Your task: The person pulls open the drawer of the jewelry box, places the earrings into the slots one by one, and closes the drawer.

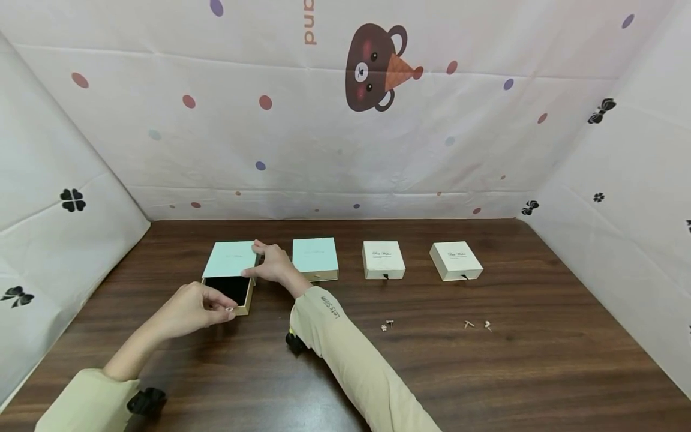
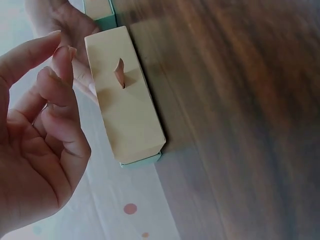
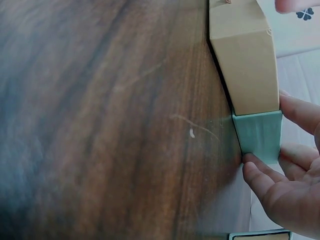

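Note:
My left hand [image 1: 189, 311] pinches a tiny pale earring [image 1: 230, 309] between thumb and fingertips, just over the front of a drawer. That drawer, with its black lining [image 1: 231, 289], is pulled partway out of the leftmost mint jewelry box [image 1: 229, 259]. Its cream front [image 2: 125, 110] carries a small ribbon tab [image 2: 120, 73] in the left wrist view. My right hand [image 1: 274, 266] grips the box's right side, thumb near the front edge and fingers farther back. In the right wrist view, the fingers lie against the mint sleeve [image 3: 260, 135].
A second mint box [image 1: 315, 255] stands just right of my right hand. Two white boxes follow, one centre [image 1: 383, 259] and one farther right [image 1: 456, 261]. Stud earrings lie on the brown table in front of them, a near pair [image 1: 384, 327] and a far pair [image 1: 468, 324].

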Available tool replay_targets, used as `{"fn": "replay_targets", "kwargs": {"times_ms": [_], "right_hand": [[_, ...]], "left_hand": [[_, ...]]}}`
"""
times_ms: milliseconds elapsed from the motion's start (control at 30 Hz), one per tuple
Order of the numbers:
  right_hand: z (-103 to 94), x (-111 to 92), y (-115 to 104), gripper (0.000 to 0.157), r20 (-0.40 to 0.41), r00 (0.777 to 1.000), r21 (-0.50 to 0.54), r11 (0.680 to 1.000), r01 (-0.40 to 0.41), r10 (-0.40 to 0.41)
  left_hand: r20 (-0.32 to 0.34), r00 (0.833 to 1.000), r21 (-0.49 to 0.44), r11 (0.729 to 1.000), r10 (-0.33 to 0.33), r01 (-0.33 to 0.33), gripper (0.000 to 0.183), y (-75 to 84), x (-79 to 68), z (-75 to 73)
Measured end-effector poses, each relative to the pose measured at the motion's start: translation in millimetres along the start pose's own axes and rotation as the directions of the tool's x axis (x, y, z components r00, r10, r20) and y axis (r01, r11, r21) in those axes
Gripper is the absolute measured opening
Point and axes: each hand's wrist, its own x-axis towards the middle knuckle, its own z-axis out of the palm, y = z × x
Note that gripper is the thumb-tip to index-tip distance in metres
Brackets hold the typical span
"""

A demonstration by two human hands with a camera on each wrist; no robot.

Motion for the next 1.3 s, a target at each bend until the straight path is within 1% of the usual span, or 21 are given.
{"fn": "replay_targets", "kwargs": {"times_ms": [267,367,567,800,1033,1300], "right_hand": [[-0.2,0,0,0.070,-0.002,1.000,-0.005,1.000,-0.001,0.001],[-0.5,0,0,0.070,-0.003,1.000,-0.008,1.000,0.000,0.000],[0.2,0,-1,0.069,-0.003,1.000,-0.017,1.000,-0.004,0.004],[1.3,1,-1,0.069,-0.011,1.000,-0.014,1.000,-0.006,0.006],[1.1,0,-1,0.069,-0.008,1.000,-0.017,1.000,-0.001,0.001],[0.0,0,-1,0.069,-0.003,1.000,-0.010,1.000,0.005,-0.005]], "left_hand": [[0.015,0.999,-0.055,0.998,-0.043,0.044,0.018,-2.7,1.9,-4.2],[0.009,0.999,-0.060,0.997,-0.042,0.043,0.020,-2.1,2.8,-5.7],[-0.011,0.999,-0.055,0.998,-0.038,0.038,0.025,-3.0,5.4,-8.2],[-0.023,0.998,-0.051,0.997,-0.055,0.053,0.032,-6.8,9.0,-11.2],[-0.036,0.996,-0.009,0.997,-0.079,0.078,0.028,-10.5,12.8,-13.8],[-0.038,0.995,-0.001,0.996,-0.090,0.090,0.027,-13.6,16.7,-13.6]]}}
